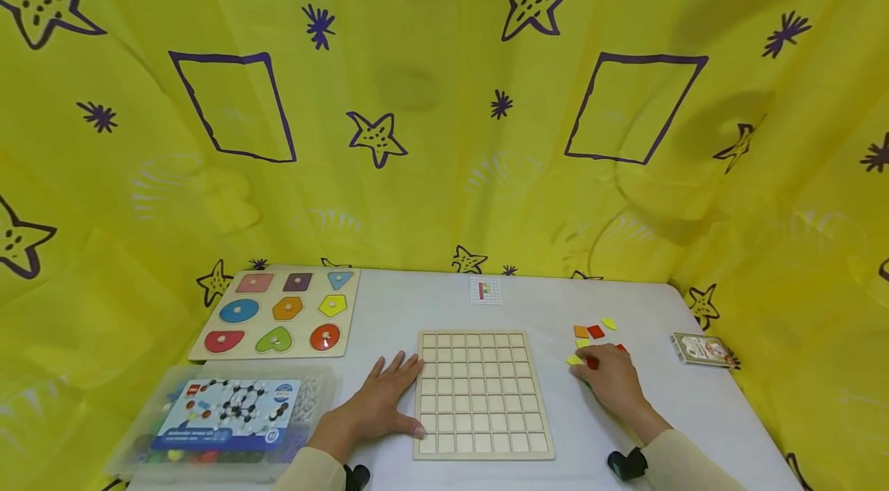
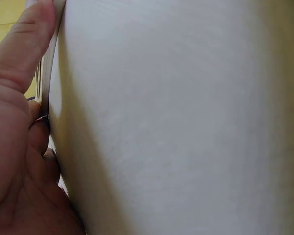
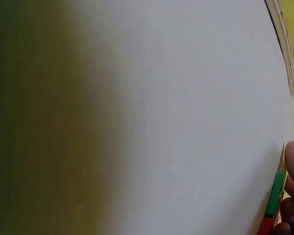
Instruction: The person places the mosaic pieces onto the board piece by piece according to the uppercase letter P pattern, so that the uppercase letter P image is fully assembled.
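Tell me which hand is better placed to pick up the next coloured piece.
Likely the right hand: its fingers are down among the coloured pieces, while the left hand rests at the left edge of the grid board, across from them.

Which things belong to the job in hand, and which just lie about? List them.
In hand:
grid board, left hand at its edge
coloured tiles, right hand over them
likely the printed card

Lying about, it seems:
shape puzzle
molecular kit box
small box
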Motion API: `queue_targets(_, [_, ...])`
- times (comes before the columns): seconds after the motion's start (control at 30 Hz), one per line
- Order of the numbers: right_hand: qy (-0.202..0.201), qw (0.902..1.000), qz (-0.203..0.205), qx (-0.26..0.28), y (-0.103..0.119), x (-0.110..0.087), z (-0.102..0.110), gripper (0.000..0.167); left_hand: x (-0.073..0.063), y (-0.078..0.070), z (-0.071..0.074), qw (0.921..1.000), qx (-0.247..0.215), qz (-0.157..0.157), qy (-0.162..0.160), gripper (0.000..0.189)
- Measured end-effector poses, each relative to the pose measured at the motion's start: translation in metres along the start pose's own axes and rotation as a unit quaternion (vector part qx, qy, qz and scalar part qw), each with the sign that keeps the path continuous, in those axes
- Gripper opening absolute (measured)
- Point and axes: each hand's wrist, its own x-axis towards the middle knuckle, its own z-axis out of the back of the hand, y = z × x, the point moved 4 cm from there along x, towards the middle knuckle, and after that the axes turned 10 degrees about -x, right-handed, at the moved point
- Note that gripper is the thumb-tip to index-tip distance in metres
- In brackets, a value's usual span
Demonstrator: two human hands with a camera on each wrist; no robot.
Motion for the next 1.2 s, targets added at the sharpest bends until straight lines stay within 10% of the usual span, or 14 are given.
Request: queue_targets(1.2, [-0.008,0.9979,0.043,0.048,0.01,0.002,-0.004,0.018,0.003,0.003,-0.002,1.0,0.006,0.001,-0.001,0.117])
